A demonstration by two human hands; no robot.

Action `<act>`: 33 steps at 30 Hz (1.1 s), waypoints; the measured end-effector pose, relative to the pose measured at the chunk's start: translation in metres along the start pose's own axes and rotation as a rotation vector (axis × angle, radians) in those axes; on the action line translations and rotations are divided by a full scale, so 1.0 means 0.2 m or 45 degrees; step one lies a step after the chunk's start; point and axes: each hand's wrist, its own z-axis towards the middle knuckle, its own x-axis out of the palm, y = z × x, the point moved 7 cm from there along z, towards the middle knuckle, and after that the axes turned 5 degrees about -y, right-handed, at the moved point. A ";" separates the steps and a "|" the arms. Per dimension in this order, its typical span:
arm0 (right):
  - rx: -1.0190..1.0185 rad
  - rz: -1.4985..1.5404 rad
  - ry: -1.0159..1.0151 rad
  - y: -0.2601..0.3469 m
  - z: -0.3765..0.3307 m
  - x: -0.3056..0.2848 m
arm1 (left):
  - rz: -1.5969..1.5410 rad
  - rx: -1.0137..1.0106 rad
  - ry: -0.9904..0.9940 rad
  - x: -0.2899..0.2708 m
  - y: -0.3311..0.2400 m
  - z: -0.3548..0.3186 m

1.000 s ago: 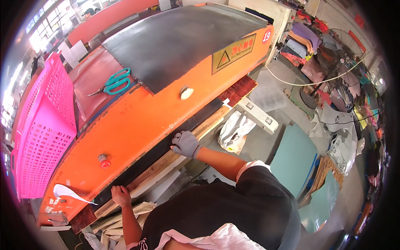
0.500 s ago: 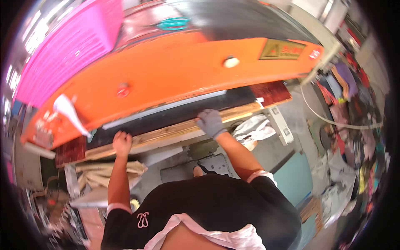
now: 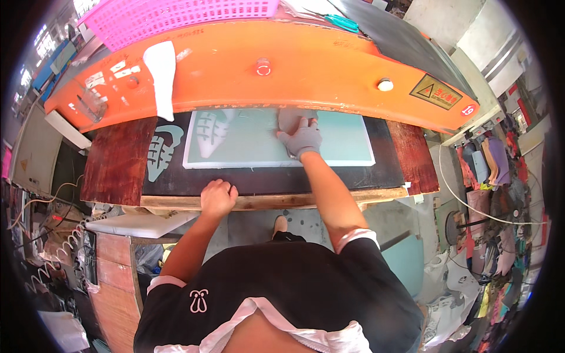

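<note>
The right hand, in a thin grey fabric glove, rests over the pale green rectangular sheet with white edges. Its fingers are bent and slightly parted, tips pointing far, beside a rounded greyish patch; I cannot tell whether they pinch anything (the glove and the patch nearly match in colour).

The sheet lies on a flat black board, its far side running up to the long orange metal beam. Its long axis runs left to right, across the person's front, and the greater part of it reaches left of the gloved hand, which is the nearer one.

The bare left hand sits near and apart from the sheet, fingers curled together at the rough brown wooden strip; whether it clasps the wood is hidden. A pale green, skeleton-like cut piece lies left of the sheet.
</note>
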 end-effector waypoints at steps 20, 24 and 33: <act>0.159 0.547 -0.096 -0.26 -0.51 -0.04 | -0.291 0.642 0.143 0.07 -0.49 -0.34; 0.039 1.564 -0.045 -0.39 -0.55 -0.06 | -0.318 0.607 0.120 0.07 -0.48 -0.39; 0.116 1.086 -0.170 -0.70 -0.51 -0.29 | -0.316 0.587 0.053 0.00 -0.53 -0.45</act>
